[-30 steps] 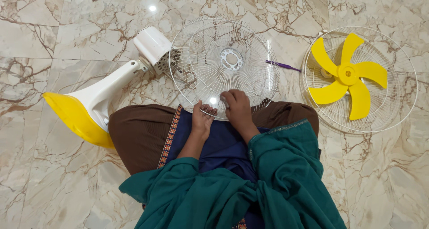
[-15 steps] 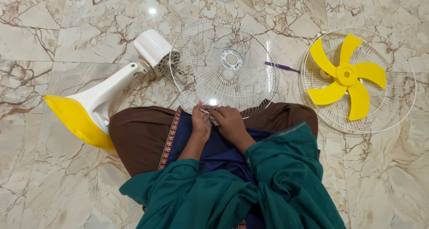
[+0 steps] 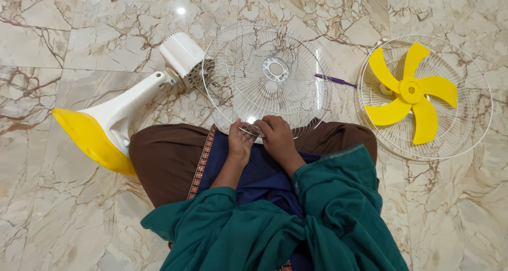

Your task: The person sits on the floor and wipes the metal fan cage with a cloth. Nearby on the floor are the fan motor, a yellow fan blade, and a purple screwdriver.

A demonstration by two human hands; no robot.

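Observation:
I sit cross-legged on a marble floor. A white wire fan guard [image 3: 267, 72] leans on the fan's motor housing [image 3: 182, 56], its near rim over my knees. My left hand [image 3: 239, 141] pinches that near rim. My right hand [image 3: 277, 136] is closed on the rim just beside it, fingers curled over the wires. Whether it holds a small part is hidden by the fingers.
The white fan stand with a yellow base [image 3: 90, 138] lies on its side at left. A purple screwdriver [image 3: 334, 79] lies on the floor beyond the guard. At right, a second wire guard [image 3: 465, 128] holds the yellow fan blade [image 3: 410, 91].
My right hand slid down the rim toward my left hand, then shifted slightly up again. The guard's near edge has barely moved.

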